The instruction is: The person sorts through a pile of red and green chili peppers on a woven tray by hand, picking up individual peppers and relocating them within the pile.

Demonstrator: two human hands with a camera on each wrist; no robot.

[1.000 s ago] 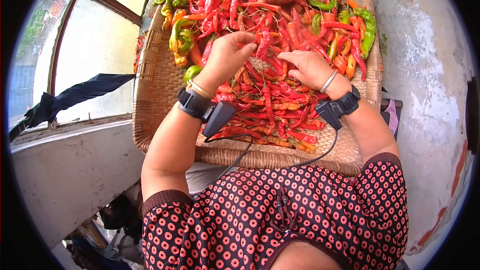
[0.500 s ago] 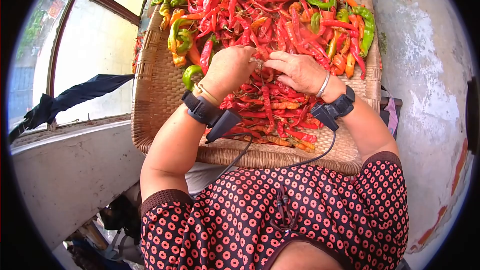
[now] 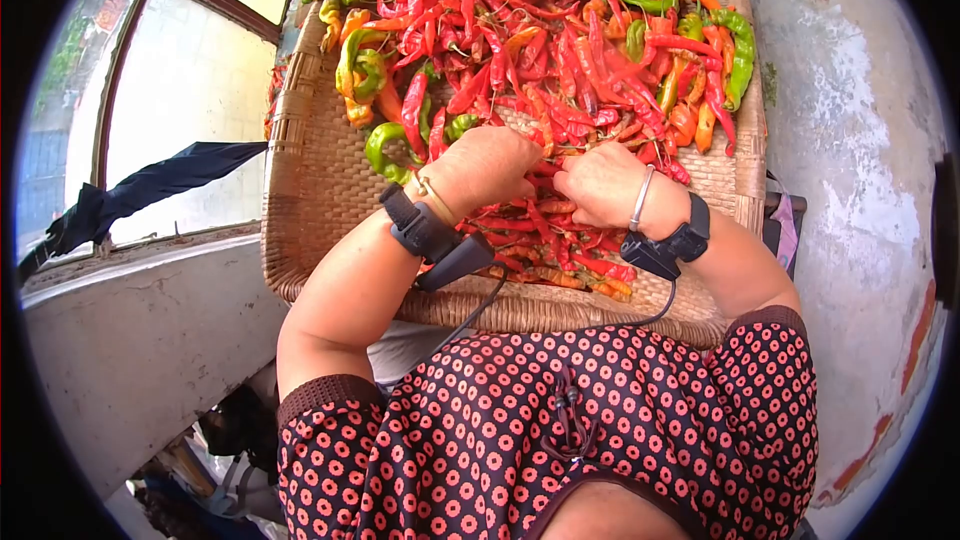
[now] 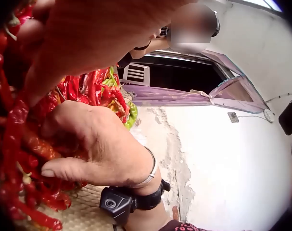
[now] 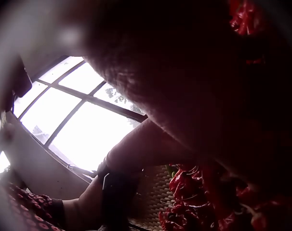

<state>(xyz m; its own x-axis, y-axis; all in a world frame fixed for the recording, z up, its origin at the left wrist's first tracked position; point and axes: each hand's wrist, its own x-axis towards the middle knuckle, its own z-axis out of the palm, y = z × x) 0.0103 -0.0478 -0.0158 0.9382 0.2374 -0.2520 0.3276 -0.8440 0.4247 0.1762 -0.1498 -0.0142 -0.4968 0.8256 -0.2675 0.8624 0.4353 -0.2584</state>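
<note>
A wide woven tray (image 3: 310, 190) holds a heap of red chillies (image 3: 560, 50). My left hand (image 3: 490, 165) and right hand (image 3: 598, 183) lie side by side on the near part of the heap, knuckles up, fingers curled down into the red chillies. In the left wrist view the right hand (image 4: 95, 149) grips a bunch of red chillies (image 4: 20, 144), its thumb pressed along them. The left hand's fingertips are hidden under the chillies. The right wrist view is mostly dark palm, with the left forearm (image 5: 141, 149) and some red chillies (image 5: 189, 192) beyond.
Green chillies lie at the tray's left side (image 3: 385, 145) and far right (image 3: 735, 50). A window (image 3: 180, 90) and a ledge (image 3: 130, 320) with a dark folded umbrella (image 3: 150, 185) are on the left. A peeling plaster wall (image 3: 850, 140) stands on the right.
Both hands have drawn back toward the tray's near edge and come together in the chillies. Another person's hand at the far edge has left the view.
</note>
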